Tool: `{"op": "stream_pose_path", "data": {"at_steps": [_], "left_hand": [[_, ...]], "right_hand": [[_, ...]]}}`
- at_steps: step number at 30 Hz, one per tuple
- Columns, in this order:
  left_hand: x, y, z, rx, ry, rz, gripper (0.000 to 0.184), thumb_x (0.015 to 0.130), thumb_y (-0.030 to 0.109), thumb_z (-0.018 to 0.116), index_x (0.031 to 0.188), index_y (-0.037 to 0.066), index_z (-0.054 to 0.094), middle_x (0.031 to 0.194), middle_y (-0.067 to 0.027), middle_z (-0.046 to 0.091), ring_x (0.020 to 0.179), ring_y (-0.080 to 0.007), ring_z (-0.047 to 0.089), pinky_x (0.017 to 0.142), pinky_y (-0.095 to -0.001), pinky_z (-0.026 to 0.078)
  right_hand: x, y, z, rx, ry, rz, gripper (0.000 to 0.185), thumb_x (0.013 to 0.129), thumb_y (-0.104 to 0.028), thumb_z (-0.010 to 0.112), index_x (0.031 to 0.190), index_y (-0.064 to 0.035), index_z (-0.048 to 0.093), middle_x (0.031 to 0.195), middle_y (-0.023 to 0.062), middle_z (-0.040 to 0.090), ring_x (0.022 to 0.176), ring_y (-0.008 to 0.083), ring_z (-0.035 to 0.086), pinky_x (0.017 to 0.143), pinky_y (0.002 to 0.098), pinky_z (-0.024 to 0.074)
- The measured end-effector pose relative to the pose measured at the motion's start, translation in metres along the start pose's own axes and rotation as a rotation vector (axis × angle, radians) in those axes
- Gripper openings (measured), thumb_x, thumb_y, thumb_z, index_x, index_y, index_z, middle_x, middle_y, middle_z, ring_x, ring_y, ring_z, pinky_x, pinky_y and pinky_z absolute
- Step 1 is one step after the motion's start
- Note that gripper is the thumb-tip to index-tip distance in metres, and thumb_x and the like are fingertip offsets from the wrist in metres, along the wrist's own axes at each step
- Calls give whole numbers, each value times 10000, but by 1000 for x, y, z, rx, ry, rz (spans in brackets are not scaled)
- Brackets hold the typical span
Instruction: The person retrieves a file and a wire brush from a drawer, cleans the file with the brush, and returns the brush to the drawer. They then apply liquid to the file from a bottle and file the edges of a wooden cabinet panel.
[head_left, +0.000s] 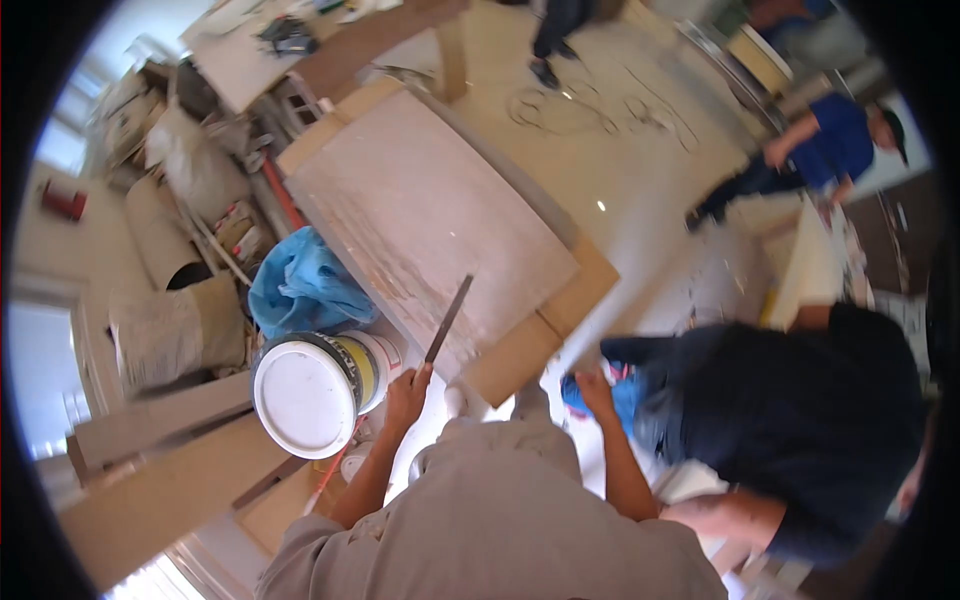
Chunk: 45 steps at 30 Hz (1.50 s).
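Observation:
My left hand (406, 396) is closed around one end of a long, dark, flat file (449, 318). Its other end points up and away over a pinkish-brown panel (440, 215) on a bench in front of me. My right hand (596, 392) hangs near my right side, beyond the panel's near corner. Its fingers are too small and blurred to show whether they hold anything. A blue and red item (574, 396) appears right beside that hand; whether they touch is unclear. Left of the file stands a bucket with a white lid (304, 398).
A blue plastic bag (308, 280) lies behind the bucket, near stacked sacks (200, 165) and boards (165, 475). A co-worker in dark clothing (800, 430) bends close on my right. Another person (840, 145) stands farther off. Cables (560, 105) lie on the floor.

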<state>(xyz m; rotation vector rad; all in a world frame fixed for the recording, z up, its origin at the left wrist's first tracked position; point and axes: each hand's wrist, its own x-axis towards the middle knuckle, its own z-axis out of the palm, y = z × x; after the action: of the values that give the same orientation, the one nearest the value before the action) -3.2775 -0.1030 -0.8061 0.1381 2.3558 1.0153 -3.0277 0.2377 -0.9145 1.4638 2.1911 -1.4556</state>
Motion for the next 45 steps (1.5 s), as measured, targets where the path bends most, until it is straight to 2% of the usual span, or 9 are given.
{"op": "stream_pose_path", "data": {"at_steps": [6, 10, 17, 22, 30, 32, 35, 38, 45], "left_hand": [[-29, 37, 19, -36, 277, -217, 532, 950, 460, 564, 782, -37, 653, 700, -246, 624, 671, -372, 634, 634, -466, 456], [-55, 36, 45, -47, 402, -338, 519, 956, 444, 557, 776, -32, 655, 705, -218, 643, 671, -355, 638, 640, -458, 464], [-89, 7, 69, -97, 430, -634, 531, 958, 442, 542, 728, -22, 662, 582, -148, 608, 536, -264, 579, 567, -386, 455], [-69, 9, 43, 13, 539, -375, 548, 966, 445, 536, 745, -44, 645, 564, -134, 571, 537, -223, 563, 564, -394, 443], [-19, 21, 51, -288, 717, -336, 517, 974, 408, 559, 714, -35, 613, 594, -164, 579, 534, -260, 527, 541, -393, 422], [0, 6, 54, -114, 728, -185, 474, 983, 373, 549, 740, -30, 611, 618, -175, 584, 556, -305, 537, 546, -407, 422], [38, -2, 48, 370, 859, 368, 360, 1017, 297, 459, 836, 16, 592, 648, -176, 574, 581, -385, 537, 553, -439, 414], [57, 64, 23, -454, 466, -65, 606, 986, 525, 492, 641, 26, 516, 518, -1, 404, 462, -100, 404, 440, -299, 325], [67, 126, 46, -436, 208, 23, 550, 994, 515, 477, 658, 79, 493, 514, 34, 390, 385, -66, 366, 353, -256, 270]], "right_hand": [[104, -25, 39, 913, -172, 490, 727, 927, -425, 622, 1484, -166, 234, 1382, 148, 392, 1206, 388, 459, 971, 589, 416], [112, -58, 39, 914, -264, 442, 673, 932, -378, 627, 1483, -259, 258, 1403, 118, 412, 1202, 381, 497, 862, 604, 496], [147, -26, 46, 770, -338, 501, 556, 941, -471, 573, 1353, -118, 457, 1281, 105, 550, 1141, 311, 551, 915, 520, 481], [165, -49, 23, 858, -160, 390, 595, 954, -551, 485, 1350, -107, 452, 1316, 112, 540, 1157, 300, 549, 926, 439, 484], [206, -85, -12, 935, -39, 677, 638, 912, -517, 585, 1420, -187, 382, 1409, 73, 433, 1283, 350, 432, 946, 584, 457], [241, -42, 2, 979, -125, 370, 633, 881, -488, 631, 1391, -186, 408, 1362, 78, 450, 1227, 363, 454, 918, 576, 468], [239, -97, -6, 972, -32, 486, 581, 846, -481, 659, 1320, -200, 476, 1274, 75, 489, 1175, 335, 454, 926, 551, 456], [244, -108, -28, 833, -210, 438, 679, 864, -530, 643, 1398, -182, 410, 1373, 112, 442, 1231, 349, 446, 956, 568, 429], [217, -62, -83, 336, -365, -66, 414, 920, -325, 614, 1177, -5, 561, 921, 157, 684, 711, 236, 670, 659, 358, 557]]}}
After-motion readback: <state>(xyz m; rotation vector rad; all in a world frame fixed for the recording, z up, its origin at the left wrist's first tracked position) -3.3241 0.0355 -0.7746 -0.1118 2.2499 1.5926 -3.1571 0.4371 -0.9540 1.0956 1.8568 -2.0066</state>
